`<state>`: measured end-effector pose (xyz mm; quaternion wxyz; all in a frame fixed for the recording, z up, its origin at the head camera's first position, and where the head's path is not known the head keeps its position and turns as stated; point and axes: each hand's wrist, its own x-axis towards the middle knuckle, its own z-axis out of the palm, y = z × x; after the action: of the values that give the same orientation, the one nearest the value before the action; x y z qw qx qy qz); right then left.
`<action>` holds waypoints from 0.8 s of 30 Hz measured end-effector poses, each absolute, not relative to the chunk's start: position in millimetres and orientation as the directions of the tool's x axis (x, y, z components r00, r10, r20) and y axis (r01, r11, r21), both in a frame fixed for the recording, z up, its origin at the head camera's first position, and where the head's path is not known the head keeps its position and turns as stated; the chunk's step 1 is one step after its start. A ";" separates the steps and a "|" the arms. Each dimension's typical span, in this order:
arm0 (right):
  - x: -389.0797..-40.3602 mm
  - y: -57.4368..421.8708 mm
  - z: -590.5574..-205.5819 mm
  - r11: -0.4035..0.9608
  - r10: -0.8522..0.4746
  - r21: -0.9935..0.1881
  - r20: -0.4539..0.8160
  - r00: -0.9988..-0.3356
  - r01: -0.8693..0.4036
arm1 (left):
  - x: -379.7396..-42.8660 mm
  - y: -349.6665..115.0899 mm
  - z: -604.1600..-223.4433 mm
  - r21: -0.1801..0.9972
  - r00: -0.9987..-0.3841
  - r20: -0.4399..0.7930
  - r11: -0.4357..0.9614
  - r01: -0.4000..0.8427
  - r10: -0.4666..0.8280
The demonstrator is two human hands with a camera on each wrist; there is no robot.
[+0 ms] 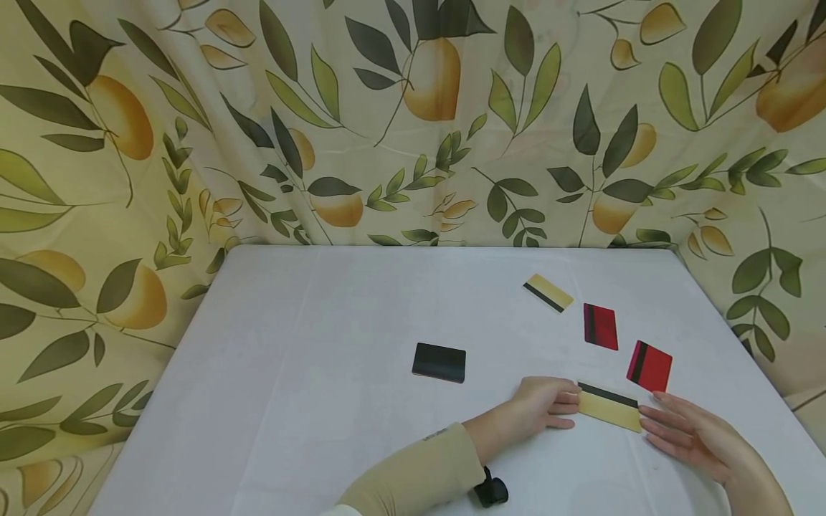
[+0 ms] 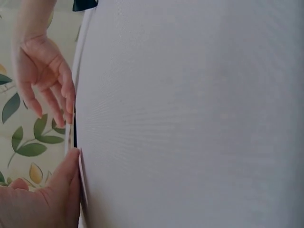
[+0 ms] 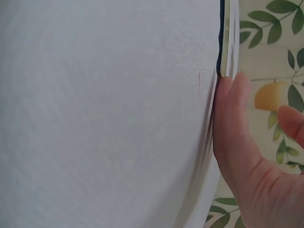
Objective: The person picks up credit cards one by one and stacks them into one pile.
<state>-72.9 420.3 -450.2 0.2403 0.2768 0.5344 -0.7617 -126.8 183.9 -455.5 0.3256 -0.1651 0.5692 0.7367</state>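
Note:
A gold card (image 1: 608,410) with a black stripe along its far edge lies on the table between my two hands. My left hand (image 1: 538,405) is at its left end, fingertips right at the card's edge and fingers fairly straight. At the right end is my right hand (image 1: 693,437), with spread, nearly straight fingers touching the short edge. Just beyond it lies a red card (image 1: 652,365) with a black stripe, close to the right fingertips. In the right wrist view the right fingers (image 3: 230,109) lie low along the tabletop, and the thumb stands apart.
Farther back lie another red striped card (image 1: 601,327) and another gold striped card (image 1: 548,293). A black rectangular card or stack (image 1: 439,362) lies left of my hands. The white-covered table (image 1: 290,401) meets a fruit-patterned curtain (image 1: 400,179). A small black object (image 1: 492,491) shows beneath the left sleeve.

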 end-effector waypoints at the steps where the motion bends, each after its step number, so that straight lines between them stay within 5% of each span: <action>1: -72.5 419.6 -449.4 -0.320 -0.084 -0.680 -0.673 -0.735 0.659 | -127.4 183.6 -456.3 0.731 -0.733 -0.613 -0.142 -0.668 0.293; 24: -75.0 410.7 -448.6 -0.426 -0.175 -0.621 -0.657 -0.733 0.658 | -140.6 176.1 -450.9 0.730 -0.734 -0.616 -0.141 -0.669 0.286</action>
<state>-75.0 410.7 -448.6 0.2590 0.2575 0.4688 -0.8042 -140.6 176.1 -450.9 0.3239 -0.1680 0.5695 0.7365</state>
